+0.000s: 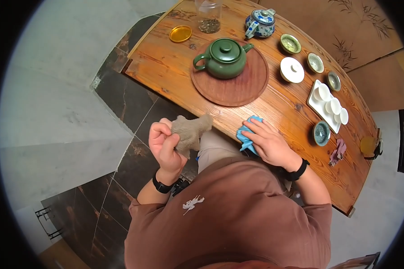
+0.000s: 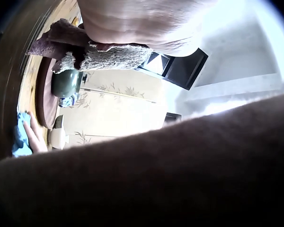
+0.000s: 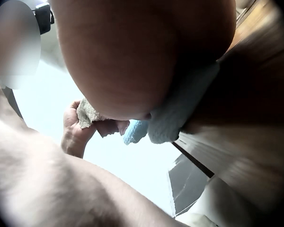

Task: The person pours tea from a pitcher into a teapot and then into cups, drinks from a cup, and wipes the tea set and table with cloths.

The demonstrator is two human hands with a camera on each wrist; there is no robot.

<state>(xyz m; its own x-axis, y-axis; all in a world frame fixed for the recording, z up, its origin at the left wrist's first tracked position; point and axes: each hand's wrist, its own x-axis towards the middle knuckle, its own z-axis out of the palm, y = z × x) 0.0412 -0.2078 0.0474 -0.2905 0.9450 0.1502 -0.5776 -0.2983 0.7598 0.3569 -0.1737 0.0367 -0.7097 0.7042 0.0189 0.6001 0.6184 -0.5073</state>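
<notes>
In the head view my left hand (image 1: pixel 166 145) pinches a crumpled grey-brown cloth (image 1: pixel 191 132) between thumb and curled fingers, held up in front of the table's near edge. My right hand (image 1: pixel 271 143) lies with fairly straight fingers on a bunched blue cloth (image 1: pixel 248 134), pressing it at that edge. Past the hands, a green teapot (image 1: pixel 224 60) with its lid on stands on a round wooden tray (image 1: pixel 229 96). From the left wrist view, the right fingers (image 2: pixel 34 135) also show over the blue cloth (image 2: pixel 22 142). The left fingertips are hidden behind the palm there.
A clear jar of dark leaves (image 1: pixel 209 24), a gold lid (image 1: pixel 180 33) and a blue-white teapot (image 1: pixel 260 24) stand farther back. To the right are several small bowls, a white lid (image 1: pixel 292 70), a white tray (image 1: pixel 316 105) with cups and a pink cloth (image 1: pixel 338 152).
</notes>
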